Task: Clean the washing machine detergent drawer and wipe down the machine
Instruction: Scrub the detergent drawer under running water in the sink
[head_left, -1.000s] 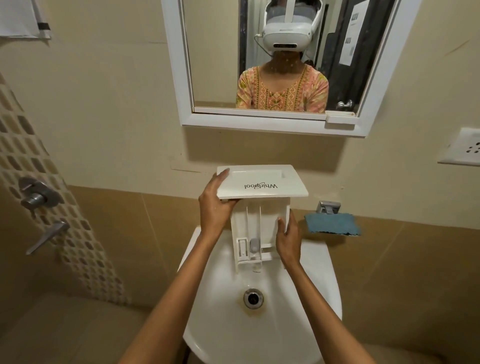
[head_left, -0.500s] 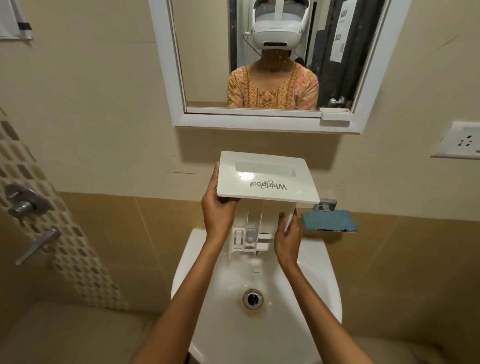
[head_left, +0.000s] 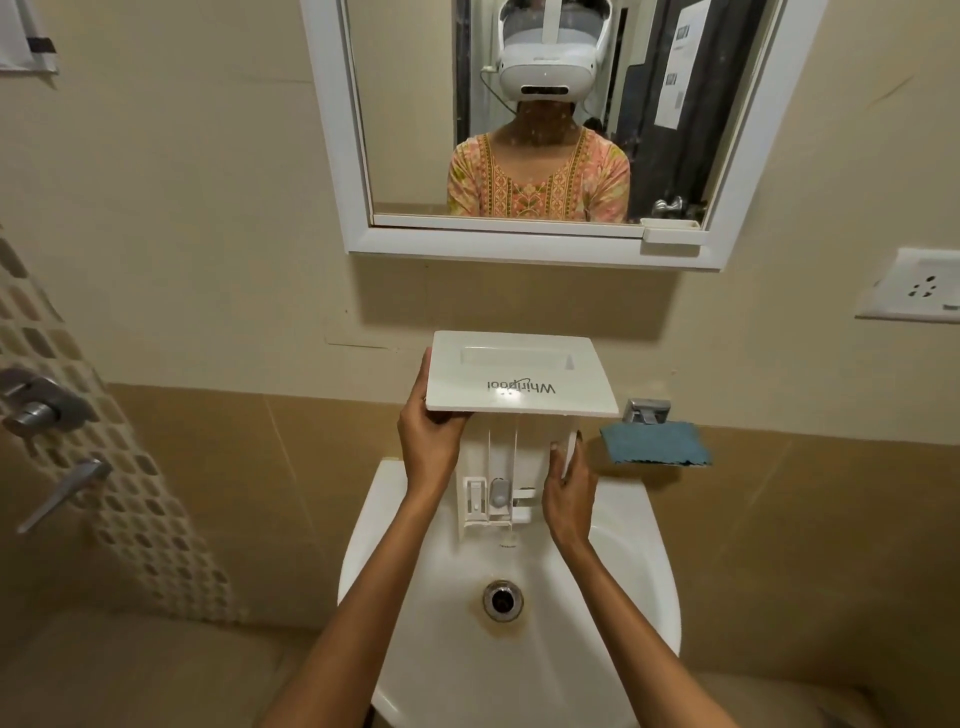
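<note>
While held above the white sink (head_left: 654, 561), the detergent drawer (head_left: 519, 379) hangs with its front panel uppermost and its body pointing down at the basin.

- Drawer: white plastic. The flat rectangular panel has a shallow recessed grip slot, a grey "Whirlpool" logo reading upside down, and a small glare spot beside it. The body below has thin upright dividers, with a grey cap among white clips at the lower end.
- Left hand (head_left: 431, 436): grasps the panel's left edge, thumb along the side, fingers curled underneath and out of sight.
- Right hand (head_left: 569, 493): pinches the body's right side wall between thumb and fingers.
- Hidden or unclear: the panel covers the upper body. The compartment interiors are too narrow to read, and I cannot tell whether they are wet or soiled.
- Blue cloth (head_left: 655, 442): lies just right of the drawer, apart from it.
</note>
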